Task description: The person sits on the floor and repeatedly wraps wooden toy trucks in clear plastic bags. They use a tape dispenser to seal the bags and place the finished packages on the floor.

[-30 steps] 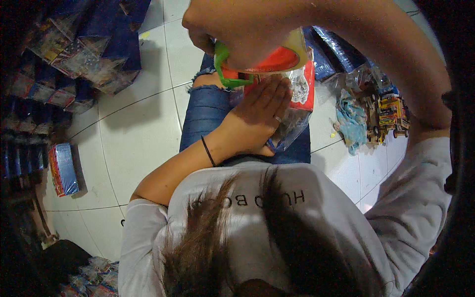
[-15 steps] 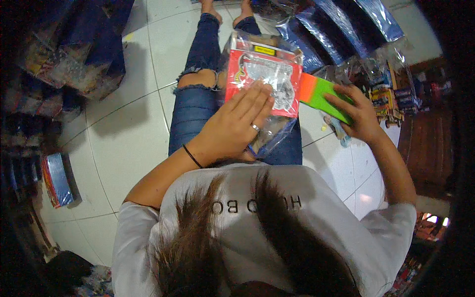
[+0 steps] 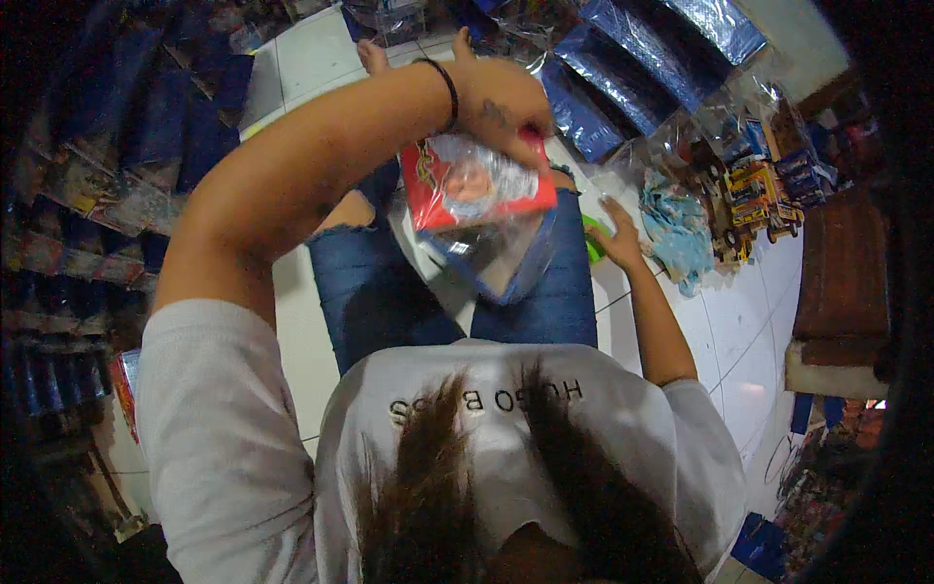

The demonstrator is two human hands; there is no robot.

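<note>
In the upper middle of the frame I see the left hand (image 3: 501,107) raised, its fingers closed around the top of a red toy packet in clear plastic (image 3: 477,185) above the lap. To the right, the right hand (image 3: 618,238) lies spread on a green piece (image 3: 591,238) beside the thigh. I think a firm grip at the top edge keeps the slippery packet from falling.

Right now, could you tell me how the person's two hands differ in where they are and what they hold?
The left hand is raised, gripping the top of a red toy package in clear plastic; the right hand is low beside the knee, resting on a green item. The left wrist wears a black band; the right wrist is bare. Both are bare-skinned.
</note>
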